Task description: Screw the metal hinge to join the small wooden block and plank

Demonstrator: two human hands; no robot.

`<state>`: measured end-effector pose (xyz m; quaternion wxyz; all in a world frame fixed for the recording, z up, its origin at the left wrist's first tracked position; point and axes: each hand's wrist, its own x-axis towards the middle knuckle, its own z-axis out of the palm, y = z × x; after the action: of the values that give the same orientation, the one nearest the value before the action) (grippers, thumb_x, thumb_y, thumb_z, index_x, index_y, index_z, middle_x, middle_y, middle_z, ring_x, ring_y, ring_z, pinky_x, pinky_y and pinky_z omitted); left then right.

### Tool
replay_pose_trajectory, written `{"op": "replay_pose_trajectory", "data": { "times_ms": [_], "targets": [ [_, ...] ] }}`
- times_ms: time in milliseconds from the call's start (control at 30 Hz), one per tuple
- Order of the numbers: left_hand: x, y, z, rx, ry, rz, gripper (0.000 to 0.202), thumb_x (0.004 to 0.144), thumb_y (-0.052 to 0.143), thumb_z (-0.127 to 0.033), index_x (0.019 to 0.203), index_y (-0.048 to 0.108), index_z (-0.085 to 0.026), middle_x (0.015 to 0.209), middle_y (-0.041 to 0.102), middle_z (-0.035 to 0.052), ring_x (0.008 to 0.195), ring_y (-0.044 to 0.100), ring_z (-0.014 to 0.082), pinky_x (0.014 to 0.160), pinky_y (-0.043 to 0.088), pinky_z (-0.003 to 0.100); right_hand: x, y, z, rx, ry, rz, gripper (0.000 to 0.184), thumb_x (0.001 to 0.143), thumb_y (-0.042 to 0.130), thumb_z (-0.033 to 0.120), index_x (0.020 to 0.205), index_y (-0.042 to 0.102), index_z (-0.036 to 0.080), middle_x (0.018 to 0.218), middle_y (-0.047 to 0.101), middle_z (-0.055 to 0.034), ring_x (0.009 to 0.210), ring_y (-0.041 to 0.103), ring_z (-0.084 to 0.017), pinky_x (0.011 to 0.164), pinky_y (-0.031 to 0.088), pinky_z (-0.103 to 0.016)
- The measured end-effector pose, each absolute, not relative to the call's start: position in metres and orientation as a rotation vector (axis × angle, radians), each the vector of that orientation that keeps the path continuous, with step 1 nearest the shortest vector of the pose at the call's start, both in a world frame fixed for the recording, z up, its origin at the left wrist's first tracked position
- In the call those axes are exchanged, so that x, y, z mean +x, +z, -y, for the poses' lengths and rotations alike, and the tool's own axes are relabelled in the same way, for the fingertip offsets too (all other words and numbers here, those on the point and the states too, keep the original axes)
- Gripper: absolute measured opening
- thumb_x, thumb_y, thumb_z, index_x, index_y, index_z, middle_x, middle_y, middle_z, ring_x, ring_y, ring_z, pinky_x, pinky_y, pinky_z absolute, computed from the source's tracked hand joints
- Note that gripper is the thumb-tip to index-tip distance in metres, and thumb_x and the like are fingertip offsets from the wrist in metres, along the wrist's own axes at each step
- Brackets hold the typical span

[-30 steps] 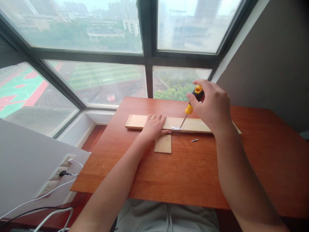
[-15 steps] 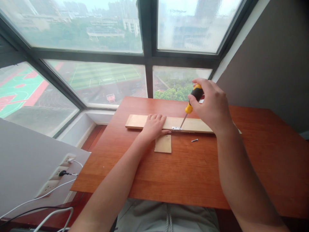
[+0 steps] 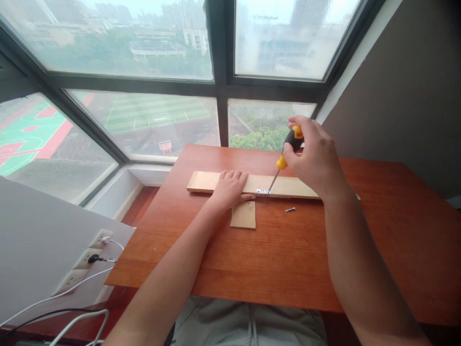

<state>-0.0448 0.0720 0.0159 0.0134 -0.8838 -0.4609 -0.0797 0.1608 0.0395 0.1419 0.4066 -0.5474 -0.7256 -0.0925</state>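
A long pale wooden board [image 3: 291, 186] lies across the red-brown table [image 3: 281, 254]. My left hand [image 3: 229, 188] rests flat on it, fingers stretched out, pressing it down. A small wooden piece [image 3: 244, 214] sits against the board's near edge, just below that hand. My right hand [image 3: 315, 158] is wrapped round the black-and-yellow handle of a screwdriver [image 3: 284, 156]. Its tip stands on a small metal bracket [image 3: 263, 191] at the board's near edge. A loose screw [image 3: 290, 209] lies on the table to the right of the bracket.
Large windows [image 3: 154, 120] rise right behind the table's far edge. A grey wall [image 3: 403, 96] closes the right side. At lower left a wall socket [image 3: 88, 257] holds plugs with white and black cables [image 3: 72, 317] trailing down.
My right hand has turned slightly on the screwdriver handle, which stays upright on the bracket. My left hand and the board have not moved.
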Motion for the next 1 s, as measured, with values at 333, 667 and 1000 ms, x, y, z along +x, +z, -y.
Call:
{"op": "replay_pose_trajectory", "data": {
  "times_ms": [333,667,1000],
  "targets": [
    [-0.0446,0.0172,-0.0712,-2.752,-0.246,1.438,0.061,0.089,0.051,-0.067,0.127,0.051,-0.019,0.122,0.059,0.0158,0.117,0.052,0.0323,0.100,0.031,0.043,0.1605,0.1422,-0.0394,-1.451,-0.241,1.804,0.035,0.085,0.063,0.030,0.120,0.061,0.027,0.115,0.066,-0.0076,0.093,0.064,-0.027,0.075,0.057,-0.044],
    [-0.0450,0.0165,-0.0713,-2.751,-0.252,1.435,0.060,0.090,0.049,-0.068,0.126,0.050,-0.020,0.121,0.059,0.0148,0.117,0.052,0.0311,0.100,0.031,0.042,0.1568,0.1417,-0.0384,-1.407,-0.236,1.794,0.038,0.084,0.058,0.023,0.121,0.058,0.025,0.117,0.065,-0.0101,0.100,0.063,-0.028,0.087,0.054,-0.048],
    [-0.0446,0.0168,-0.0715,-2.756,-0.237,1.431,0.061,0.090,0.051,-0.066,0.128,0.050,-0.018,0.122,0.059,0.0163,0.116,0.052,0.0324,0.099,0.032,0.044,0.1633,0.1392,-0.0436,-1.394,-0.196,1.784,0.047,0.084,0.061,0.022,0.130,0.053,0.027,0.119,0.063,-0.0097,0.101,0.064,-0.028,0.082,0.056,-0.047]
  ]
}}
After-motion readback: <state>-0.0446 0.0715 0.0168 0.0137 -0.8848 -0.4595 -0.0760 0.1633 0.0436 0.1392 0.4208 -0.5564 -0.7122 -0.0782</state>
